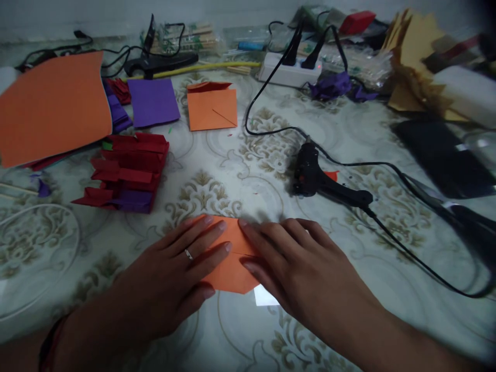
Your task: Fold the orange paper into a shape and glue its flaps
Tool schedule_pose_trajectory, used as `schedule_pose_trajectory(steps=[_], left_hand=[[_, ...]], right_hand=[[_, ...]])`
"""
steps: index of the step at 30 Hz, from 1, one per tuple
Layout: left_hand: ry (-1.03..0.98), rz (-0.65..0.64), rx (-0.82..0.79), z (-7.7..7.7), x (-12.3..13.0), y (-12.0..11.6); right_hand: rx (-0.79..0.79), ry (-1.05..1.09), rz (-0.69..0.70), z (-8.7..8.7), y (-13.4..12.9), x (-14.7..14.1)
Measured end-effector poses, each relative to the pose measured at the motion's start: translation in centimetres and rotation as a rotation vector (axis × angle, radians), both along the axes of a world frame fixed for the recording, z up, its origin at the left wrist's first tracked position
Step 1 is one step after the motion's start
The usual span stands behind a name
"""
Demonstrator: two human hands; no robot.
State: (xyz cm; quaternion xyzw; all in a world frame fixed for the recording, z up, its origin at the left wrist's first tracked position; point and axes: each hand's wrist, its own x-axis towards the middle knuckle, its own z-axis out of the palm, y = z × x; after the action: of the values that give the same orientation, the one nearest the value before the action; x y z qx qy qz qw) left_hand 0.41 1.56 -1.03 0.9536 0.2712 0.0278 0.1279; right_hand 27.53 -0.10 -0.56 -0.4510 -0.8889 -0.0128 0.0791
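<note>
A sheet of orange paper (232, 271) with folded corners and a crease across its middle lies on the table in front of me. My left hand (188, 263), with a ring on one finger, rests flat over its left part, fingers spread. On the right side, my right hand (292, 253) grips the sheet's edge, thumb and index finger on top and the other fingers bent. What lies under the fingers is hidden. A black glue gun (329, 181) is on its side beyond my right hand. Farther left stands a red and purple folded-paper piece (132, 173).
A purple square (154, 102) and a folded orange paper piece (212, 108) lie farther back. Large orange sheets (58, 108) are at left. The glue gun's cord loops right and back near a white power strip (289, 70). A dark phone-like slab (444, 157) lies right.
</note>
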Motion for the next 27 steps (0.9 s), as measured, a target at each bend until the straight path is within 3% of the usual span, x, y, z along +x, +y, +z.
schedule_pose_trajectory(steps=[12,21,27], left_hand=[[-0.052,0.036,-0.017,0.3,0.3,0.0],[0.013,0.018,0.055,0.2,0.4,-0.4],[0.007,0.045,0.072,0.1,1.0,-1.0]], right_hand=[[-0.043,0.118,0.075,0.8,0.3,1.2],[-0.028,0.054,0.092,2.0,-0.4,1.4],[-0.043,0.122,0.065,1.5,-0.6,1.4]])
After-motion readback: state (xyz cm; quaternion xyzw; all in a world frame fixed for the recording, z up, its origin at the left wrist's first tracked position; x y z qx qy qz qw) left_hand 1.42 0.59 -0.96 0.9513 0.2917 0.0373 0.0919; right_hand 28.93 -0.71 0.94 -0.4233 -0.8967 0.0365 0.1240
